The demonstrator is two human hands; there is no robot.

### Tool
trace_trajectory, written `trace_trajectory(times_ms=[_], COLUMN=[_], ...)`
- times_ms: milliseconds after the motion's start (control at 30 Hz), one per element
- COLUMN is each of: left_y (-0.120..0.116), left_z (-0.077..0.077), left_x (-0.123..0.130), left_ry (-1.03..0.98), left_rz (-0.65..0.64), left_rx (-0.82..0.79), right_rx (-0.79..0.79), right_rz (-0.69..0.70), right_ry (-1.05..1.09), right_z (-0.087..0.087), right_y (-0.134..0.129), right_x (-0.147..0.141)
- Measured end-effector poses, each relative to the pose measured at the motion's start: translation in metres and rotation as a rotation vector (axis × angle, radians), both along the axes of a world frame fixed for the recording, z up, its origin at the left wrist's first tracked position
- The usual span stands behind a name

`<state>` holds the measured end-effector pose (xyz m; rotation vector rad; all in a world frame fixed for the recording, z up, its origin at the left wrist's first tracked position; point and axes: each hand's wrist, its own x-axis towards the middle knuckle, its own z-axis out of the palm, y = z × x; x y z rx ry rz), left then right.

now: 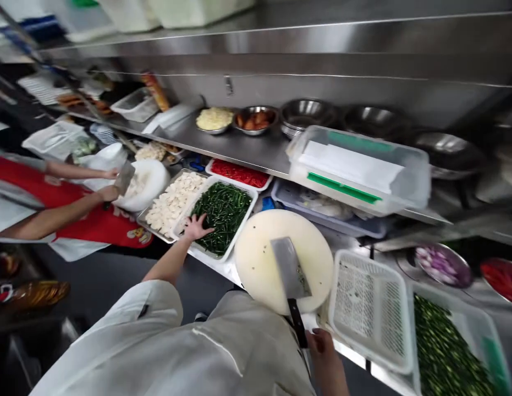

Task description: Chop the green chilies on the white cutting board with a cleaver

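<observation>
My left hand (197, 226) reaches out with spread fingers onto long, thin green chillies (226, 206), which fill a white basket (251, 204). Below the round white chopping board (256, 258), my right hand (321, 347) is loosely bent beside the black handle of a cleaver (289, 269); I see no grip around the handle. The cleaver's blade lies flat on the board, with its handle sticking out over the near edge. Small green bits dot the blade and board.
Left of the chillies is a tray of pale slices (173, 203); behind them, red strips (239, 172). A co-worker's hands (109, 184) work with a cleaver at another board (150, 179). At right stand a white perforated basket (369, 308) and a tub of chopped greens (449, 346).
</observation>
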<state>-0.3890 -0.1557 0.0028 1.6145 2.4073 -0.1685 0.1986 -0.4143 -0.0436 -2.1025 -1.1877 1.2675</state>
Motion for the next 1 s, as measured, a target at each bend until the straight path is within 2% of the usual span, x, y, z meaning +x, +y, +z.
trace_trajectory(times_ms=[67, 133, 200, 267, 367, 433, 500, 600, 667, 767, 833, 1000], left_y=[-0.009, -0.022, -0.034, -0.036, -0.019, -0.005, 0.002, -0.002, -0.004, 0.005, 0.017, 0.045], left_z=[-0.014, -0.026, -0.033, -0.036, -0.035, -0.032, -0.03, -0.031, -0.032, -0.029, -0.021, 0.017], left_x=[0.013, 0.02, 0.019, 0.012, 0.0, -0.006, -0.012, -0.018, -0.024, -0.032, -0.035, -0.027], left_ry=[-0.023, -0.06, -0.086, -0.092, -0.085, -0.086, -0.092, -0.089, -0.086, -0.118, -0.147, -0.17], left_rz=[-0.035, -0.148, -0.289, -0.378, -0.347, -0.326, -0.351, -0.41, -0.439, -0.438, -0.397, -0.34], left_rx=[0.018, 0.034, 0.035, 0.011, -0.053, -0.084, -0.102, -0.102, -0.083, -0.019, 0.052, 0.192], right_rx=[-0.022, -0.055, -0.047, -0.033, -0.094, -0.1, -0.023, 0.065, -0.003, -0.191, -0.248, -0.219], right_rz=[0.17, 0.247, 0.25, 0.233, 0.243, 0.243, 0.23, 0.286, 0.376, 0.506, 0.565, 0.595], right_ry=[-0.064, -0.11, -0.186, -0.279, -0.382, -0.331, -0.196, 0.038, 0.189, 0.361, 0.405, 0.455], right_z=[0.0, 0.001, 0.005, 0.015, 0.039, 0.058, 0.077, 0.098, 0.106, 0.108, 0.104, 0.081], right_y=[0.018, 0.033, 0.043, 0.049, 0.059, 0.067, 0.074, 0.076, 0.073, 0.076, 0.086, 0.127], right_x=[-0.03, -0.053, -0.065, -0.067, -0.063, -0.061, -0.061, -0.062, -0.059, -0.052, -0.047, -0.04])
